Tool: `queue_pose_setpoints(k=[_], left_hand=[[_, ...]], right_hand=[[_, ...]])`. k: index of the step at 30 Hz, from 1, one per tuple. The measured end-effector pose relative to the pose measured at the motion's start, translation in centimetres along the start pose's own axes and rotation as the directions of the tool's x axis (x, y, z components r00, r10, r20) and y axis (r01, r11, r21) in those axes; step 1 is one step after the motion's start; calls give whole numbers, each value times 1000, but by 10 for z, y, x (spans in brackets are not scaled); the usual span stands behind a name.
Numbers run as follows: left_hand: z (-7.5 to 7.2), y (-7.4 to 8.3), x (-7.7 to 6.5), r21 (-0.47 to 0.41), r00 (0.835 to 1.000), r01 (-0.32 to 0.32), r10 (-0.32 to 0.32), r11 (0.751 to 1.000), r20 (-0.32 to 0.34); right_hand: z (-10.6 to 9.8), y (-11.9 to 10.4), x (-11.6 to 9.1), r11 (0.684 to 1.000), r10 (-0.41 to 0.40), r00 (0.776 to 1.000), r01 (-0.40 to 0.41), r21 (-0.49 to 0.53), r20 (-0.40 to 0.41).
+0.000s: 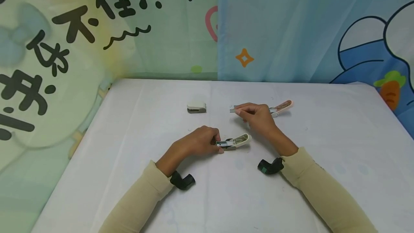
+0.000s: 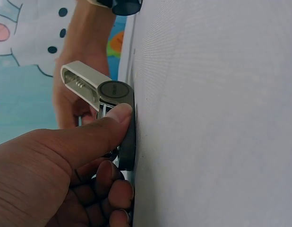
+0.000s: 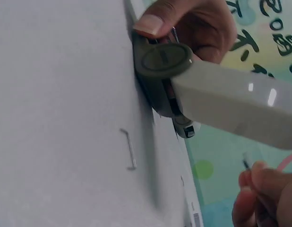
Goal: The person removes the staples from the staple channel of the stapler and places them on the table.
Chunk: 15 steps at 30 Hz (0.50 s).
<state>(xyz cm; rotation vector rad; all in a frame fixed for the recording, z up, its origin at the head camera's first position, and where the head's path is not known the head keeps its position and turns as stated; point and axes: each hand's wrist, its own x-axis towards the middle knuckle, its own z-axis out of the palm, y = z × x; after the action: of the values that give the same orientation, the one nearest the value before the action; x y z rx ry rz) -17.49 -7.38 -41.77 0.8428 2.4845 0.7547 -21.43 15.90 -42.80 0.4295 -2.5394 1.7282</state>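
My left hand point(image 1: 202, 140) pinches the grey base of a cream stapler point(image 1: 242, 139) between thumb and fingers. Its top is swung up and back, baring the metal staple channel, and the base sits on the table. Beyond it, my right hand point(image 1: 257, 118) pinches a small thin metallic piece point(image 3: 246, 161) at the fingertips; its exact kind is too blurred to tell. Partly hidden behind that hand, a pink stapler point(image 1: 285, 106) lies with its top raised. A cream-and-grey stapler point(image 1: 196, 108), closed, stands further back to the left.
A loose staple point(image 3: 131, 150) lies on the white table cover point(image 1: 155, 118) close to the cream stapler. Printed cloth backdrops point(image 1: 275, 21) hang behind and to the left of the table. Each wrist carries a black camera point(image 1: 182, 181).
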Motion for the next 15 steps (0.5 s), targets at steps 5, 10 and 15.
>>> queue_pose_setpoints(k=[5, 10, 15], left_hand=[[0, 1, -1, -4, 1000, 0, 0, 1000, 3], [-1, 1, -1, -8, 1000, 0, 0, 1000, 1], [0, 1, -1, -7, 1000, -7, 7, 1000, 0]], right_hand=[[-1, 9, 2, 998, 54, 998, -54, -12, -25], [1, 18, 2, 994, 46, 998, -51, -99, -51], [2, 23, 1, 982, 36, 998, -47, -185, -61]])
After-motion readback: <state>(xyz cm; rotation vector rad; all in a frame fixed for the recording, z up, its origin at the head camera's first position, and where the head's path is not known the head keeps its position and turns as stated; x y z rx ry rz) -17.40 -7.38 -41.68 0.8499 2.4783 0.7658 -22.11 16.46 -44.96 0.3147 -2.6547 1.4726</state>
